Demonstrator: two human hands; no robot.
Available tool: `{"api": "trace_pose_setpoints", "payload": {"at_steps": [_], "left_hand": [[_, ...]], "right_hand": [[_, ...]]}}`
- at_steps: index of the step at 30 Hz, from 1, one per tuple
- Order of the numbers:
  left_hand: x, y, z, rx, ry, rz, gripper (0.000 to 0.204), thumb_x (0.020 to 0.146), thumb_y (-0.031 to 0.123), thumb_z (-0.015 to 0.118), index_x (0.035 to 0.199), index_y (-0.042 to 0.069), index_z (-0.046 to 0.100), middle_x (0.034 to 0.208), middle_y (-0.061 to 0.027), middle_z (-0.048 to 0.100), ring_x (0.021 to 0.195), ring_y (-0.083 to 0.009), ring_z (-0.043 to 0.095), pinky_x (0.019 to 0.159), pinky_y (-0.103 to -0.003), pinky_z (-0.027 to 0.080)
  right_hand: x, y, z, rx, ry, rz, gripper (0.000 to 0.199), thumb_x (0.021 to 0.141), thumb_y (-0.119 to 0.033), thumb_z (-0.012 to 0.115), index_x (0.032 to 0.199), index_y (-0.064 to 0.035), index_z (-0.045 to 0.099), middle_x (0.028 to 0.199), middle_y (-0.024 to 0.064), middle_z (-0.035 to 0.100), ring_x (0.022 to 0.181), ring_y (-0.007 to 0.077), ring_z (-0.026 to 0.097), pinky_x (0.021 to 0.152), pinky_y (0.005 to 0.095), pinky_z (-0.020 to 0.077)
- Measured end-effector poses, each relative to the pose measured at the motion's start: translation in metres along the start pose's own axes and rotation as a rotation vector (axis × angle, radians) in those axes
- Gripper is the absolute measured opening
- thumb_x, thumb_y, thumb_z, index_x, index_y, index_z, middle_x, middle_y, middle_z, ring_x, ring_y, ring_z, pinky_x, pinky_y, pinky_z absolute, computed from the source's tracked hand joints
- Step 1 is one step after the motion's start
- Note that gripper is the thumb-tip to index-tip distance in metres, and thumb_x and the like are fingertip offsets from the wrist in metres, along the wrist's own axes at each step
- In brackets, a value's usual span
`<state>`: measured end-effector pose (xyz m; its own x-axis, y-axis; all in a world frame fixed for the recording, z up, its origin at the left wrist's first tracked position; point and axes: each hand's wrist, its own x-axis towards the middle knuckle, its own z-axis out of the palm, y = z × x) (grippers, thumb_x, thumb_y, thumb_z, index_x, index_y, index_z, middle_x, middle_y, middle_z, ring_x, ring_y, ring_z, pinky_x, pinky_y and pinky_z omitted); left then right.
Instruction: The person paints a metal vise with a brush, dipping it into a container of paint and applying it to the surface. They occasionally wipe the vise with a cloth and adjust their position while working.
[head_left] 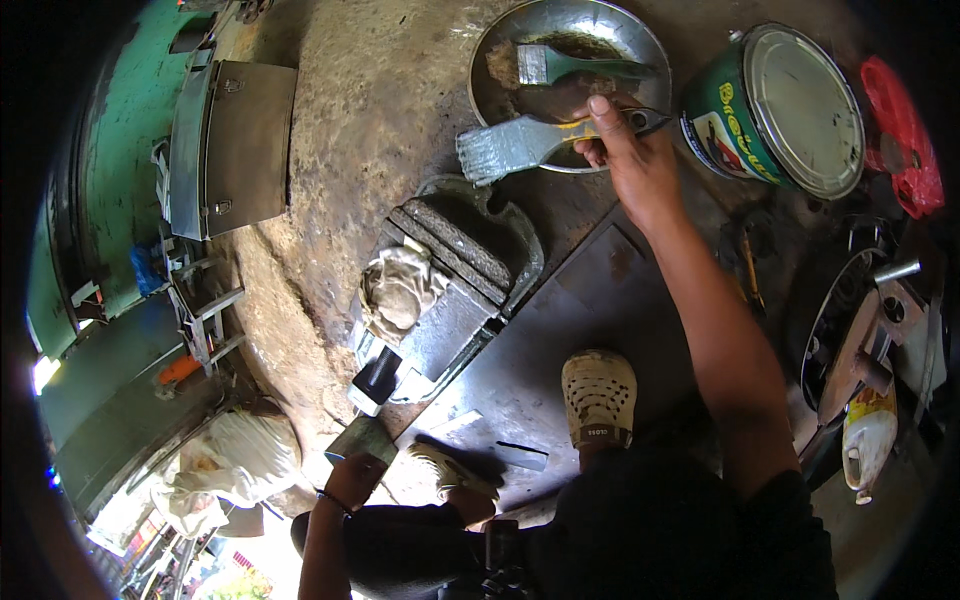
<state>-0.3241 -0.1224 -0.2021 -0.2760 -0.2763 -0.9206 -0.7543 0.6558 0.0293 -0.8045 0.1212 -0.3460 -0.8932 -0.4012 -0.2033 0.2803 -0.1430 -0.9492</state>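
My right hand is closed around the handle of a wide paintbrush. Its bristles point left and are thick with a pale blue-grey coating. The brush is over the near rim of a round metal bowl; a second paintbrush with a green handle lies in that bowl. At the lower left, my left hand grips the end of a flat grey-green piece whose kind I cannot make out. Between my hands stands a bench vise, with a crumpled rag on it.
A green can with a pale lid stands right of the bowl, beside a red plastic bag. Tools and metal parts crowd a round container at right, near a white bottle. A metal box stands far left.
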Motion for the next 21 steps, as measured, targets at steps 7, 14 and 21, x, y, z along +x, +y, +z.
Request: {"api": "trace_pose_setpoints", "payload": {"at_steps": [7,14,21], "left_hand": [[-0.002,0.027,0.000,-0.155,-0.081,-0.115,0.031,0.091,0.033,0.063,0.101,0.003,0.069,0.094,-0.0156,0.072,0.090,-0.0280,0.070,0.079,-0.036,0.054],[0.000,0.018,0.019,-0.200,-0.103,-0.073,0.031,0.092,0.034,0.062,0.100,0.004,0.069,0.094,-0.0155,0.071,0.089,-0.0271,0.069,0.077,-0.037,0.053],[0.001,0.026,0.024,-0.240,-0.099,-0.047,0.020,0.094,0.019,0.058,0.102,0.004,0.069,0.087,-0.0090,0.071,0.079,-0.0172,0.067,0.072,-0.032,0.052]], "right_hand": [[0.021,0.008,0.010,-0.127,-0.053,-0.089,0.026,0.091,-0.030,0.069,0.094,-0.0038,0.066,0.080,0.0014,0.065,0.068,0.0083,0.059,0.061,0.0231,0.0466],[0.022,0.021,0.028,-0.272,-0.166,-0.025,0.022,0.089,-0.026,0.071,0.090,-0.0035,0.067,0.075,-0.0002,0.063,0.070,0.0070,0.058,0.062,0.0229,0.0447],[0.029,0.026,0.037,-0.333,-0.112,-0.153,0.023,0.089,-0.026,0.071,0.086,-0.0034,0.067,0.069,-0.0006,0.062,0.067,0.0069,0.057,0.061,0.0234,0.0447]]}}
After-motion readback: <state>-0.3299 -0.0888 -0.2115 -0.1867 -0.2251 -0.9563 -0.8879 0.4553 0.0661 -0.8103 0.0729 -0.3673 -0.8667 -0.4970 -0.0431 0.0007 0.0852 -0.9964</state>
